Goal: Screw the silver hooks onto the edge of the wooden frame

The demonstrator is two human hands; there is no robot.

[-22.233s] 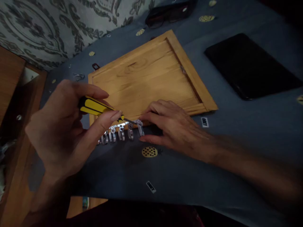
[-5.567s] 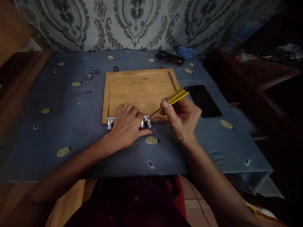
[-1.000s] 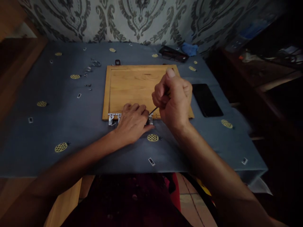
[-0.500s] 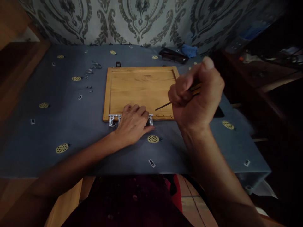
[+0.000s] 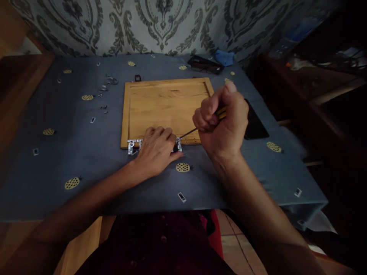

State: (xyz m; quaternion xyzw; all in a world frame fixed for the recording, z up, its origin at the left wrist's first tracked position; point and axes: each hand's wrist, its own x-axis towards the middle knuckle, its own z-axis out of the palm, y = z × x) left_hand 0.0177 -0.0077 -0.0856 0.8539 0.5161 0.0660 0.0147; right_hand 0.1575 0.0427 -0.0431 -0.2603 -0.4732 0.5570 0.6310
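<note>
A framed wooden panel (image 5: 169, 105) lies flat on the cloth-covered table. Along its near edge sit silver metal hinges (image 5: 131, 147), showing on both sides of my left hand (image 5: 156, 151). That hand is curved over the hardware, fingers on the panel and thumb at the near side, holding it against the edge; its middle part is hidden. My right hand (image 5: 222, 128) is closed around a screwdriver (image 5: 188, 133) with a black and yellow handle. The screwdriver's thin shaft slants down to the left, its tip at the rightmost hinge piece.
Small loose metal parts (image 5: 110, 80) lie left of the panel. Behind it are a dark glasses-like item (image 5: 205, 65) and a blue cloth (image 5: 225, 57). A flat black phone-like slab (image 5: 255, 122) lies to the right. A patterned curtain (image 5: 163, 26) hangs at the back.
My right hand has moved left and slightly down, bringing the screwdriver tip from above the panel to the right hinge piece. My left hand stays on the hardware. The view has shifted slightly.
</note>
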